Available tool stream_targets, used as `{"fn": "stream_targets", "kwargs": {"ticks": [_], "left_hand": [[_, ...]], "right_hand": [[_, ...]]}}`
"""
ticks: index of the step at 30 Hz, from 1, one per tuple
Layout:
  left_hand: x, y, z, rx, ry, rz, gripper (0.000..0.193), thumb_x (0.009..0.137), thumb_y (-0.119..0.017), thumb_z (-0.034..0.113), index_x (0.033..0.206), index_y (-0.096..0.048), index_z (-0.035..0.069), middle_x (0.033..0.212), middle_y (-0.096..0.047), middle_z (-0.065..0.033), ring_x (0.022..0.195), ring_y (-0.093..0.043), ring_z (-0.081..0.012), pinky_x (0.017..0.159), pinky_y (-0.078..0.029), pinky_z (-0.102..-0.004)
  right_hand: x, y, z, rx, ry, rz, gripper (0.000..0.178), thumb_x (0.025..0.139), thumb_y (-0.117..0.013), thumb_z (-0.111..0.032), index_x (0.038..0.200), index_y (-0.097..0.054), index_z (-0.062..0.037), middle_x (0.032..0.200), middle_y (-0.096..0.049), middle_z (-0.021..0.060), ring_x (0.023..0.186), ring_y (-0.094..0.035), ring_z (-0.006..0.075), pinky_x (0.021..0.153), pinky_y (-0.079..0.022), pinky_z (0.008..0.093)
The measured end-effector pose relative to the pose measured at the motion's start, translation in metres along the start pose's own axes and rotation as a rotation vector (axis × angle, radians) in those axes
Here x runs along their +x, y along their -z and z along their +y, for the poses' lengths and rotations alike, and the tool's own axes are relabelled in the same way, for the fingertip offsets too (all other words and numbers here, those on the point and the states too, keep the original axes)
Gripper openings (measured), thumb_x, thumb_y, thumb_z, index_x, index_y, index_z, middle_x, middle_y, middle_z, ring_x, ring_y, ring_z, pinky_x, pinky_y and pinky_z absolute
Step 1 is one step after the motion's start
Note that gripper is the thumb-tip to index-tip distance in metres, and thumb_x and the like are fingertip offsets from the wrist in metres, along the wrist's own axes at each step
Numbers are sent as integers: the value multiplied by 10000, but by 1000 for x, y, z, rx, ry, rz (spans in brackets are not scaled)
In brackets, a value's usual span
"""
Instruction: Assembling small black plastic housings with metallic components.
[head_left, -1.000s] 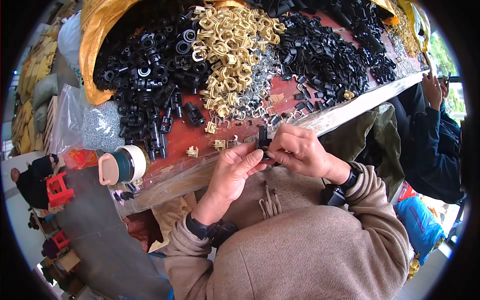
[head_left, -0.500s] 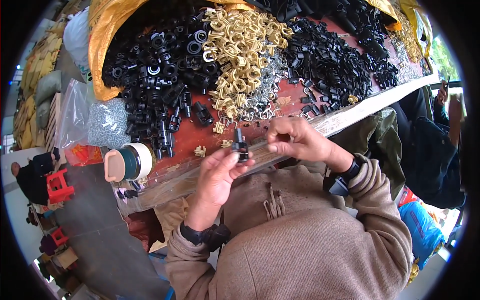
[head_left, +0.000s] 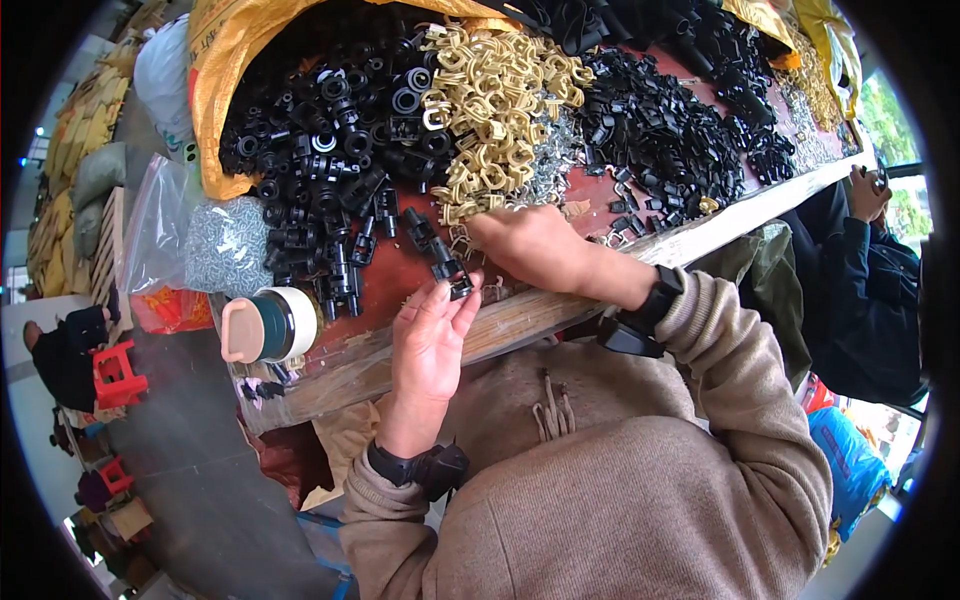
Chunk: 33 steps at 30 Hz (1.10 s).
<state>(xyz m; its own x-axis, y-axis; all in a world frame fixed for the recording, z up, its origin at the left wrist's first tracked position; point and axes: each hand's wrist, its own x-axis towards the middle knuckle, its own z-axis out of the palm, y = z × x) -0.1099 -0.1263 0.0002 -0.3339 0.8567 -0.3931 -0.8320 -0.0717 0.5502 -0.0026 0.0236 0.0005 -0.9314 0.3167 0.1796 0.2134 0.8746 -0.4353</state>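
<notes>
My left hand (head_left: 428, 350) is closed near the table's front edge, pinching a small black plastic fitting (head_left: 460, 287) between thumb and fingers. Just beyond it lies another black fitting (head_left: 422, 235), which seems to touch or overlap the held one. My right hand (head_left: 530, 248) reaches palm down to the near end of the heap of beige plastic clips (head_left: 490, 150). Its fingers are curled at the small bent metal clips (head_left: 462, 238) there; the fingertips are mostly hidden, so what they grip cannot be made out.
Black tubular fittings (head_left: 340, 140) pile up at the left, small black pieces (head_left: 660, 130) at the right. A lidded cup (head_left: 270, 325) and a bag of screws (head_left: 228, 245) stand at the left edge. A pale wooden rail (head_left: 700, 230) borders the table. Another person's hand (head_left: 868, 192) shows far right.
My right hand has moved left and down to the near end of the clip heap. The left hand still holds the black fitting, now tilted and slightly lower. The view has shifted a little.
</notes>
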Motion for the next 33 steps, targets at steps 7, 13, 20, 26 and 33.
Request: {"fn": "stream_targets", "kwargs": {"ticks": [7, 13, 20, 26, 33], "left_hand": [[0, -12, -6, -41, 149, -102, 226, 825, -525, 142, 1006, -522, 7, 980, -574, -123, 964, -539, -278, 835, -445, -339], [5, -24, -15, -137, 275, -152, 254, 839, -498, 160, 1047, -497, 14, 1002, -562, -124, 959, -535, -281, 838, -445, -348], [6, -24, -22, -198, 290, -169, 372, 819, -521, 203, 1119, -444, -4, 1052, -538, -109, 990, -514, -244, 882, -417, -372], [7, -29, -23, -144, 195, -124, 266, 820, -523, 139, 1043, -495, -4, 1010, -556, -112, 954, -533, -215, 871, -429, -338], [5, -27, -24, -39, 133, -140, 198, 816, -523, 88, 990, -529, -5, 966, -575, -103, 922, -555, -207, 827, -457, -295]], "right_hand": [[-32, 5, 8, 1367, -330, 11, 128, 783, -578, -75, 830, -464, -43, 743, -516, 10, 706, -516, 87, 631, -421, 223], [-50, 4, -3, 1591, -319, 125, 96, 783, -553, -19, 825, -468, -35, 787, -539, 25, 793, -541, 100, 718, -442, 231], [-56, 7, -4, 1381, -171, 218, 66, 787, -543, -12, 838, -501, -10, 851, -540, 58, 865, -533, 119, 775, -431, 254], [-57, 13, -4, 1228, -216, 205, 86, 797, -556, -57, 859, -522, -7, 845, -536, 44, 832, -520, 111, 752, -417, 244], [-59, 13, 7, 967, -251, 128, 92, 802, -572, -107, 817, -554, -19, 811, -534, 31, 779, -483, 93, 690, -399, 234]]}}
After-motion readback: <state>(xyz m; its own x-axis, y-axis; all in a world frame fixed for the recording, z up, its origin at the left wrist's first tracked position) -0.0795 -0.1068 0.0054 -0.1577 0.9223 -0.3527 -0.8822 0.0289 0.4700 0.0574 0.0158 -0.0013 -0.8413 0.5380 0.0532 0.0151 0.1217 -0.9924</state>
